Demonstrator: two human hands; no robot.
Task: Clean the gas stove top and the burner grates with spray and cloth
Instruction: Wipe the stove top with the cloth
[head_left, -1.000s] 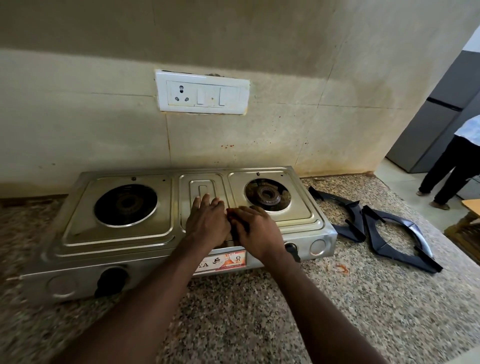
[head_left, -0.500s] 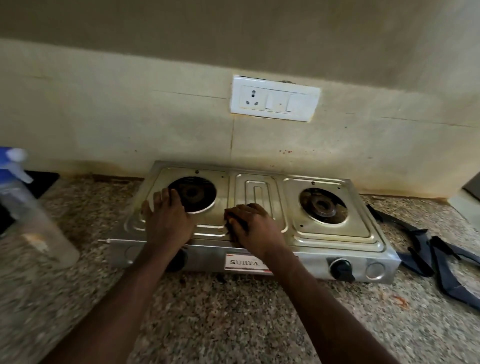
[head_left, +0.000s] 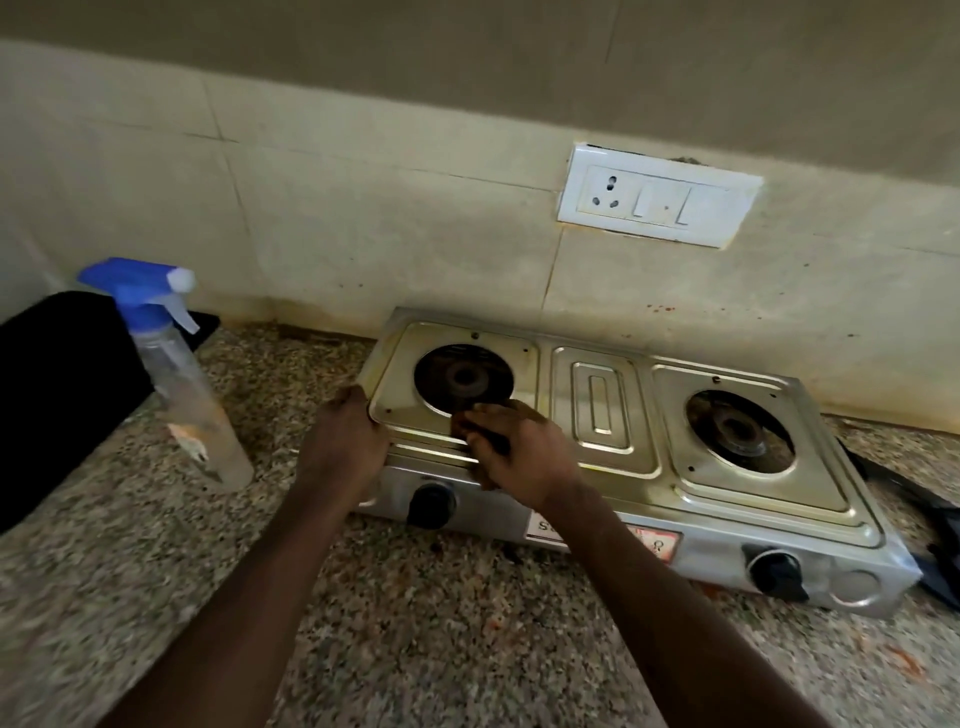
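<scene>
The steel two-burner gas stove (head_left: 602, 410) sits on the granite counter against the wall, with its grates off. My left hand (head_left: 340, 447) grips the stove's front left corner, fingers curled over the edge. My right hand (head_left: 524, 452) holds a dark cloth (head_left: 487, 440) pressed on the stove top just in front of the left burner (head_left: 462, 379). The right burner (head_left: 737, 431) is uncovered. A clear spray bottle (head_left: 182, 395) with a blue trigger head stands on the counter to the left of the stove. Parts of the black burner grates (head_left: 935, 519) lie at the right edge.
A black object (head_left: 57, 389) lies on the counter at far left behind the bottle. A white socket and switch plate (head_left: 657, 200) is on the wall above the stove. Two black knobs (head_left: 431, 504) (head_left: 774, 574) stick out of the stove's front. Speckled counter (head_left: 441, 634) spreads in front.
Both hands have moved left along the stove top. My left hand went from lying flat by the left burner to holding the left corner. My view swung left, bringing the spray bottle in.
</scene>
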